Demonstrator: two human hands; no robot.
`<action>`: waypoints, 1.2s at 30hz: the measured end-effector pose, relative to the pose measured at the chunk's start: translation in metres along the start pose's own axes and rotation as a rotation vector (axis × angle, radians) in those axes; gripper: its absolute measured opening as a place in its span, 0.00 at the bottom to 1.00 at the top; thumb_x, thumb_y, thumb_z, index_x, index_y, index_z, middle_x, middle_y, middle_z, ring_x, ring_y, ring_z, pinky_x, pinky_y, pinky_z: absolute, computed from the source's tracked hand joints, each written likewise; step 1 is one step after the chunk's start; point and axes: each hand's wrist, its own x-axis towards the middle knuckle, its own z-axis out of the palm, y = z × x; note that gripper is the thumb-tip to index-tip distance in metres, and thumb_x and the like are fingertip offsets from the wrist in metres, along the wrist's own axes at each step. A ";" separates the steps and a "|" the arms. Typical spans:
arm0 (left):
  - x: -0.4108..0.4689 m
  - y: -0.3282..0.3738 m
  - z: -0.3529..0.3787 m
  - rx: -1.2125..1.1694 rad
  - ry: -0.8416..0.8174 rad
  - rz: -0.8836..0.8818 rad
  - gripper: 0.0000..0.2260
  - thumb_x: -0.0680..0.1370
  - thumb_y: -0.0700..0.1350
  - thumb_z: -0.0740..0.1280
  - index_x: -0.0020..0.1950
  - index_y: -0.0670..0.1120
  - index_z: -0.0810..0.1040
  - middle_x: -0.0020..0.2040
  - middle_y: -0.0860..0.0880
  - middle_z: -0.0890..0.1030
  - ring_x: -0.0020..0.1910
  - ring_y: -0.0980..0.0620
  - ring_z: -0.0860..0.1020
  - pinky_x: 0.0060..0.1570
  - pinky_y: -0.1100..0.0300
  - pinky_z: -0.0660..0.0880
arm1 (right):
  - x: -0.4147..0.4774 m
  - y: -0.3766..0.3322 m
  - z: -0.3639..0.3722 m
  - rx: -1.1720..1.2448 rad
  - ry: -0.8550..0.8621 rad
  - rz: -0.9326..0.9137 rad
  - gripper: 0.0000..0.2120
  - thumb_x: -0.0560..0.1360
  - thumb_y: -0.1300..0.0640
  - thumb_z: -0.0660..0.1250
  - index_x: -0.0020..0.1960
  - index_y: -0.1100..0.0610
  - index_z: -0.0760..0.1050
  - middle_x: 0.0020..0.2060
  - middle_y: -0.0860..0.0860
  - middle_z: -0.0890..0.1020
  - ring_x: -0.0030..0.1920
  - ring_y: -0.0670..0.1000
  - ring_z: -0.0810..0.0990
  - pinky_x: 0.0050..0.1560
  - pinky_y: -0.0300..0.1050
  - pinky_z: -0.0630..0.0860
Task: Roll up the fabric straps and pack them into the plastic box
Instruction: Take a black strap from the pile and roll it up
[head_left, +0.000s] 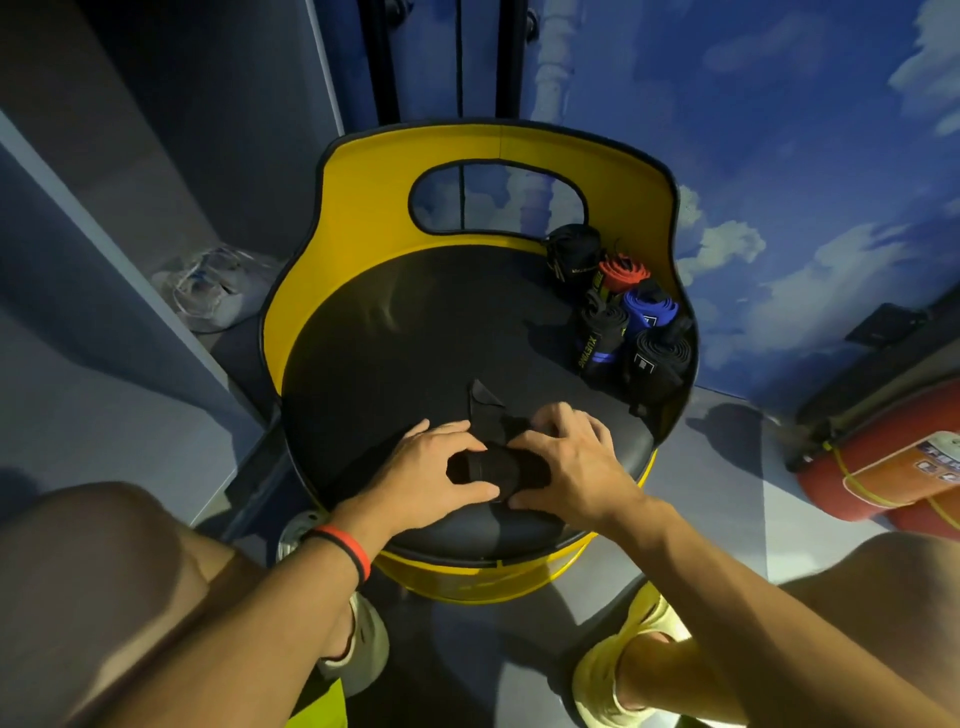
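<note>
A black fabric strap (496, 467) lies partly rolled on the black round seat (415, 332) of a yellow barrel chair. My left hand (431, 475) grips the roll's left end, and my right hand (569, 467) grips its right end with fingers curled over the top. The strap's loose tail (483, 405) runs away from me across the seat. Several rolled straps sit at the seat's back right: black (571, 254), red (621, 273), blue (647, 309) and a black one with yellow lettering (597, 340). No plastic box is in view.
The yellow backrest (493, 150) with a cut-out handle curves round the seat's far side. A red cylinder (883, 478) lies on the floor at right. A white bundle (218, 291) sits by the grey wall at left. My knees and yellow shoes frame the bottom.
</note>
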 end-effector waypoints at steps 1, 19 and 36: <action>0.000 -0.001 0.000 -0.021 -0.020 -0.014 0.24 0.73 0.61 0.75 0.67 0.57 0.79 0.78 0.53 0.68 0.79 0.53 0.61 0.80 0.52 0.50 | 0.000 0.001 -0.002 0.000 -0.021 0.013 0.29 0.68 0.35 0.74 0.68 0.38 0.74 0.58 0.45 0.64 0.65 0.49 0.61 0.74 0.56 0.50; 0.022 -0.003 0.008 -0.259 0.268 -0.201 0.13 0.76 0.55 0.74 0.55 0.54 0.75 0.58 0.53 0.72 0.62 0.54 0.69 0.54 0.60 0.67 | 0.003 -0.004 0.012 -0.140 0.050 -0.015 0.38 0.71 0.37 0.73 0.77 0.44 0.63 0.65 0.48 0.70 0.69 0.54 0.68 0.75 0.62 0.55; 0.002 -0.011 -0.005 -0.034 0.173 -0.013 0.28 0.69 0.53 0.81 0.66 0.51 0.78 0.68 0.51 0.75 0.72 0.52 0.70 0.71 0.56 0.66 | 0.031 0.007 0.000 0.140 -0.084 0.072 0.28 0.72 0.39 0.74 0.68 0.41 0.69 0.62 0.40 0.77 0.69 0.49 0.70 0.76 0.59 0.45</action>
